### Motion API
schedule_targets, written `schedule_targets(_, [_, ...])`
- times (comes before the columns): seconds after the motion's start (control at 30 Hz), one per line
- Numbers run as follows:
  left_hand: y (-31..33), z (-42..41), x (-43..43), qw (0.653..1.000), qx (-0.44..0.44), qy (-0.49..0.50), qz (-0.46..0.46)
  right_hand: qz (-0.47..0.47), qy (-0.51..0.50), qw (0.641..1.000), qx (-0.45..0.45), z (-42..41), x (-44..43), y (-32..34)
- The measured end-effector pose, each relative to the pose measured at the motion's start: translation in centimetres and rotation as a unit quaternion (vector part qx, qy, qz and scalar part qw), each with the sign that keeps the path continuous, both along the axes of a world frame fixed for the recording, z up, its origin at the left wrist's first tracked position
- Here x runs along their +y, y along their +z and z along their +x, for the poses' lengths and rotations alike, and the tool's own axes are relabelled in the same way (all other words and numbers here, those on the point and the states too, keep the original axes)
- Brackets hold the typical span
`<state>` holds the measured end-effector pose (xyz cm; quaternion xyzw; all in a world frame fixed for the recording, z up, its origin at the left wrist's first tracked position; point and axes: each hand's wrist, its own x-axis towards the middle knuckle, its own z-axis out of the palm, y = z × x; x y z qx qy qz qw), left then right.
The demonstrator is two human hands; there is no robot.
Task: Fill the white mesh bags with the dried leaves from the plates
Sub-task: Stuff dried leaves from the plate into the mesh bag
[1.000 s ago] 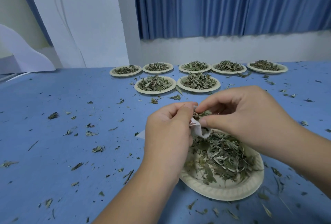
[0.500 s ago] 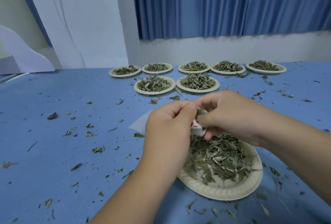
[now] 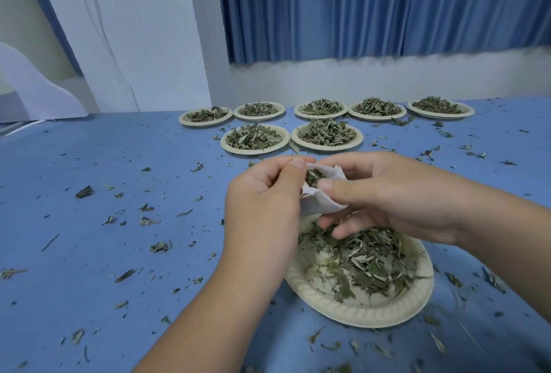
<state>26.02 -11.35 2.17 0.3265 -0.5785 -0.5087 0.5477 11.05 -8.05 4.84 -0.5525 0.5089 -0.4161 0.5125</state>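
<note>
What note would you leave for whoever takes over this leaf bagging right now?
Left hand pinches the mouth of the white mesh bag; right hand grips its other side.
The bag is held above the near paper plate, with some dried leaves inside.
Left to do: top it up from that plate, then work through the seven heaped plates at the back.
No finished bags in view.

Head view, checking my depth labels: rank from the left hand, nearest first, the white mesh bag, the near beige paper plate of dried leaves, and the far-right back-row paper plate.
1. The white mesh bag: pinched in the left hand itself.
2. The near beige paper plate: just below and to its right.
3. The far-right back-row paper plate: far off, at the back right.
</note>
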Motion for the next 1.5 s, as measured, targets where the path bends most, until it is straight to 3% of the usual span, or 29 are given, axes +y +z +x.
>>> schedule_targets(0.07, [0.0, -0.2, 0.3, 1.000, 0.003, -0.024, 0.000, 0.028, -0.029, 0.998, -0.048, 0.1, -0.4, -0.3])
schedule_targets(0.2, [0.1, -0.4, 0.6, 0.999, -0.001, -0.047, -0.012, 0.018, -0.092, 0.995, -0.023, 1.0, -1.2, -0.4])
schedule_targets(0.27, [0.2, -0.5, 0.7, 0.998, -0.018, -0.047, -0.024, -0.014, -0.125, 0.991, 0.040, 1.7, -1.6, -0.2])
schedule_targets(0.4, [0.2, -0.5, 0.6, 0.998, -0.049, -0.016, -0.038, -0.080, -0.168, 0.946, 0.264, 3.0, -2.7, 0.0])
schedule_targets(0.53, [0.1, 0.3, -0.4, 0.997, -0.057, 0.041, -0.042, -0.025, -0.090, 0.982, 0.163, 1.7, -2.4, 0.9])
schedule_targets(0.6, [-0.1, 0.5, -0.8, 0.994, -0.062, 0.071, -0.046, -0.021, -0.061, 0.983, 0.172, 0.1, -1.5, 1.4])
schedule_targets(0.67, [-0.2, 0.6, -1.1, 0.991, -0.067, 0.095, -0.061, -0.052, -0.065, 0.953, 0.293, -1.5, -0.1, 1.8])
schedule_targets(0.73, [-0.1, 0.7, -1.2, 0.986, -0.079, 0.117, -0.085, -0.056, -0.022, 0.897, 0.438, -2.4, 1.5, 1.9])
schedule_targets(0.83, [0.1, 1.0, -1.3, 0.974, -0.107, 0.147, -0.133, -0.020, 0.067, 0.824, 0.562, -2.9, 3.3, 0.6])
schedule_targets(1.1, [-0.1, 1.7, -1.5, 0.950, -0.161, 0.180, -0.196, -0.102, 0.080, 0.778, 0.614, -1.8, 3.9, -2.4])
schedule_targets(1.5, [-1.1, 1.3, -2.0, 0.944, -0.211, 0.152, -0.205, -0.146, 0.078, 0.749, 0.642, -0.8, 3.5, -3.3])
